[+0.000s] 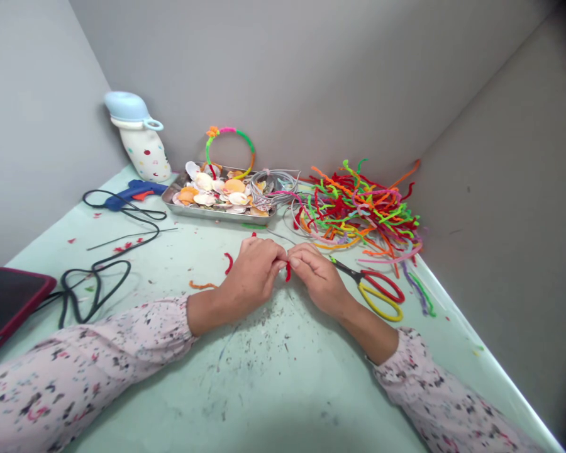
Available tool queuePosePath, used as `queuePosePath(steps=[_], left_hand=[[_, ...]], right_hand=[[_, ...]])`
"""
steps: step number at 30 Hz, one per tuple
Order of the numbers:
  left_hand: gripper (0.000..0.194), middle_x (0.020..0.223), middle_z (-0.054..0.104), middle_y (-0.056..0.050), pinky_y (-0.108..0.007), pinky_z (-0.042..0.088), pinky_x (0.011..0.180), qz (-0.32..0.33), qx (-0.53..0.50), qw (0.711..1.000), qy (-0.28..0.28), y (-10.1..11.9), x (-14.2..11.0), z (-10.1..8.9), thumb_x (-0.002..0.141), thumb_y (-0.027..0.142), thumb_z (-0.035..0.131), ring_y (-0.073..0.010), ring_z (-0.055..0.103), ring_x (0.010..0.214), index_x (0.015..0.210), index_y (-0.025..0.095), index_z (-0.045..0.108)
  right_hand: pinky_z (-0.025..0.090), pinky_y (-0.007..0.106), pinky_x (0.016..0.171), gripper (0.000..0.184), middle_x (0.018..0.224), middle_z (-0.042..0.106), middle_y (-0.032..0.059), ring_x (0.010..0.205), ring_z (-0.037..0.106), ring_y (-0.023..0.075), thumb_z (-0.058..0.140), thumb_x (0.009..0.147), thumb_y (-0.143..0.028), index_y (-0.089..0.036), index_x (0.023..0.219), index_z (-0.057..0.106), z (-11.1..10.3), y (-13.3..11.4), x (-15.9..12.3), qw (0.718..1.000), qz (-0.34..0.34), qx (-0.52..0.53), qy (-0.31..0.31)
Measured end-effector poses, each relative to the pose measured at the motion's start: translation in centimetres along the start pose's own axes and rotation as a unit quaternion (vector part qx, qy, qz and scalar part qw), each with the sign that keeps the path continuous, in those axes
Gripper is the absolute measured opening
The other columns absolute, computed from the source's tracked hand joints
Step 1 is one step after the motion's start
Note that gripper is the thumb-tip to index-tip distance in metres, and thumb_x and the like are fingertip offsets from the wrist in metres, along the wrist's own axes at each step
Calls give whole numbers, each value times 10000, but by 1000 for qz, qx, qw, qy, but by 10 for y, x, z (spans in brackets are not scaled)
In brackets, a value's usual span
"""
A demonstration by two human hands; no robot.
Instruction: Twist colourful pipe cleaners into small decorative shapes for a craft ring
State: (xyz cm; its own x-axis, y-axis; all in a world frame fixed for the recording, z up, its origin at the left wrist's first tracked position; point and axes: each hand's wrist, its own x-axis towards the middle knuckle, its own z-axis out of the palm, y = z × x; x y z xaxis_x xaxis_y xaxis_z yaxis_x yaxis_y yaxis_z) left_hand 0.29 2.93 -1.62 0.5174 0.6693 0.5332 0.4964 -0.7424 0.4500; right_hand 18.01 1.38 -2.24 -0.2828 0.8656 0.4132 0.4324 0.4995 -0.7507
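My left hand [257, 270] and my right hand [318, 277] meet over the middle of the table, fingertips pinched together. Between them is a short red pipe cleaner [288, 272], its end hanging below the fingers; the rest of it is hidden. Left of my left hand lie a curved red pipe cleaner piece [229, 263] and an orange piece [202, 285]. Scissors [380, 296] with red and yellow handles rest just right of my right hand, their blades pointing toward it.
Behind my hands stands a metal tray [217, 212] of shells, with a multicoloured pipe cleaner ring [253, 148] upright at its back. A pile of pipe cleaners [358, 207] lies right. Left are a bottle [144, 151], a blue glue gun [122, 196], a black cord [99, 267] and a phone [9, 308].
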Motion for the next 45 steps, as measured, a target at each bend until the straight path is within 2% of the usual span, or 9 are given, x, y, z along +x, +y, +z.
queuePosePath(steps=[7, 11, 14, 17, 20, 31, 38, 45], left_hand=[[99, 840, 575, -32, -371, 352, 809, 7, 0, 1000, -2, 0, 0, 0, 925, 193, 414, -186, 476, 807, 849, 183, 476], [91, 822, 563, -28, -362, 355, 795, 1, -6, 1000, 10, 2, 0, -2, 918, 185, 413, -183, 470, 790, 855, 183, 479], [98, 840, 567, -35, -361, 359, 795, -19, -13, 999, 27, 3, -1, -4, 927, 202, 401, -188, 474, 805, 897, 181, 493], [117, 868, 577, -41, -362, 363, 807, -35, -21, 999, 32, 3, -1, -5, 937, 221, 395, -193, 485, 830, 938, 183, 505], [130, 863, 579, -35, -368, 360, 833, -30, -26, 999, 25, 3, -1, -5, 942, 221, 390, -185, 498, 827, 944, 181, 513], [163, 827, 586, -33, -378, 362, 829, -26, -23, 999, 12, 2, 0, -4, 941, 232, 380, -182, 509, 809, 890, 178, 525], [135, 841, 581, -30, -378, 364, 837, -29, -21, 999, 19, 3, 1, -4, 938, 226, 397, -180, 509, 814, 924, 174, 520], [134, 830, 576, -31, -387, 366, 842, -25, -13, 999, 14, 1, 0, -4, 938, 229, 391, -182, 510, 809, 898, 179, 509]], right_hand=[[402, 349, 881, 257, 909, 599, 29, 921, 546, 186, 431, 945, -335, -213, 798, 603, -1, 1, 0, 1000, 6, 29, -4], [407, 360, 875, 208, 896, 587, 30, 910, 542, 188, 450, 933, -276, -214, 807, 604, -2, -1, -1, 999, -19, -14, 24], [391, 400, 924, 120, 965, 597, 40, 975, 539, 210, 502, 890, -217, -228, 925, 617, -2, -2, -1, 996, -51, -61, 46], [368, 448, 969, 221, 1025, 603, 49, 1015, 533, 234, 562, 821, -158, -245, 1021, 598, -1, 0, -1, 988, -81, -112, 65], [375, 460, 971, 241, 1010, 614, 47, 1000, 544, 235, 576, 806, -138, -251, 1019, 589, 1, 2, -1, 981, -101, -141, 81], [405, 448, 939, 127, 929, 643, 26, 931, 575, 219, 615, 835, -210, -258, 947, 582, 1, 4, 0, 972, -137, -162, 105], [407, 445, 930, 106, 924, 643, 26, 929, 574, 218, 603, 844, -212, -254, 940, 586, 1, 4, 0, 973, -132, -155, 108], [406, 430, 924, 57, 900, 634, 22, 909, 573, 208, 621, 848, -252, -245, 890, 583, 3, 0, -1, 983, -89, -118, 106]])
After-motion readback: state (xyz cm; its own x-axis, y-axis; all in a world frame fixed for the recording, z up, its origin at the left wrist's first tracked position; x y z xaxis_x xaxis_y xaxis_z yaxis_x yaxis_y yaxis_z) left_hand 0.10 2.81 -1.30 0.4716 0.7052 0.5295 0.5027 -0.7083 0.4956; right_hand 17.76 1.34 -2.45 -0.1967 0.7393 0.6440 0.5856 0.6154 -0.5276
